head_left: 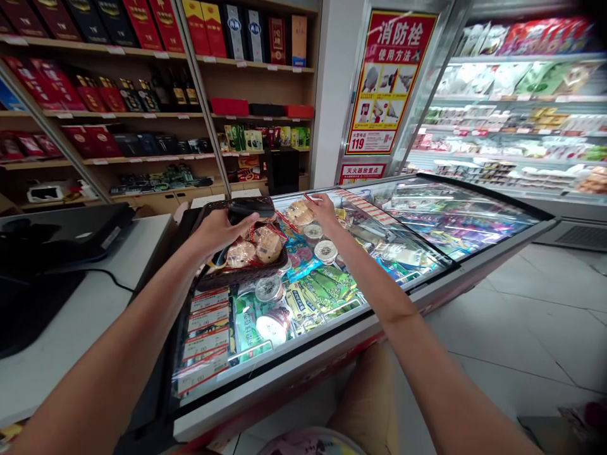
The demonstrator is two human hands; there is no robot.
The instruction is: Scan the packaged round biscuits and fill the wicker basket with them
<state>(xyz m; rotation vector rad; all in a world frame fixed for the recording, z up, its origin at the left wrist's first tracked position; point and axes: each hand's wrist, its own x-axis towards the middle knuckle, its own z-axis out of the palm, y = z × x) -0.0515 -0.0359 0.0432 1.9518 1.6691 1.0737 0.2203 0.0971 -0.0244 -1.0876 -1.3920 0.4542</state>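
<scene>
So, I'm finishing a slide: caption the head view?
Left grip on scanner, right grip on packet, over a glass case.

A dark basket (246, 273) sits on the glass-topped freezer (294, 365).

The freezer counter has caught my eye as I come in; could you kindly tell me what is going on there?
A person's left hand holds a black handheld device, seemingly a scanner, over a dark basket of clear-wrapped packets on the freezer. The right hand grips another wrapped packet beside the basket, above the glass top.
</scene>
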